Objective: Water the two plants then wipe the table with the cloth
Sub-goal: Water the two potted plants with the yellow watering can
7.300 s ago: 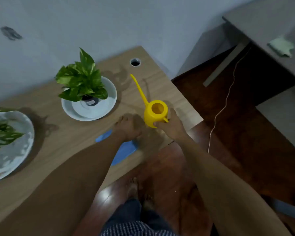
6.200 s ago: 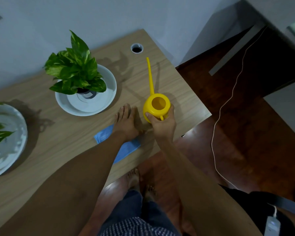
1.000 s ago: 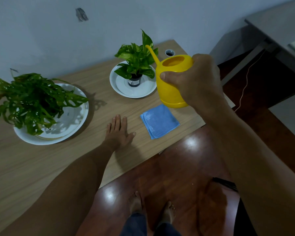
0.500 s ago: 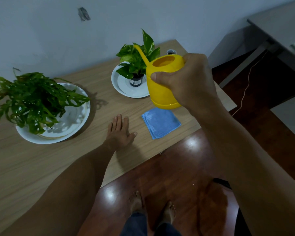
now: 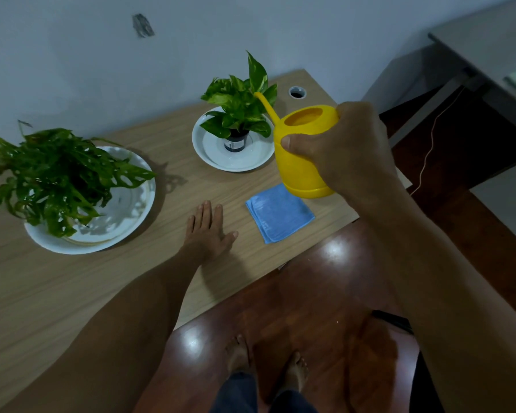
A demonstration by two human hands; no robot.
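Observation:
My right hand (image 5: 344, 147) grips a yellow watering can (image 5: 301, 162) held in the air above the table's right part; its thin spout points up and left at the leaves of the small potted plant (image 5: 241, 101). That plant stands in a white dish (image 5: 218, 156). A larger leafy plant (image 5: 51, 174) sits in a wide white plate (image 5: 125, 216) at the left. A folded blue cloth (image 5: 279, 213) lies flat on the wooden table (image 5: 72, 281), just below the can. My left hand (image 5: 207, 231) rests palm down on the table, left of the cloth, fingers spread.
A round cable hole (image 5: 297, 92) sits in the table's far right corner. A grey wall runs behind the table. Beyond the right edge are a dark wooden floor, a thin white cord (image 5: 429, 144) and a grey desk (image 5: 489, 46). My bare feet (image 5: 265, 363) stand below the table's front edge.
Since seven seconds ago my right hand has lifted the can off the table. In the last second the can swung slightly left, then back right, staying near the small plant. My left hand stays flat.

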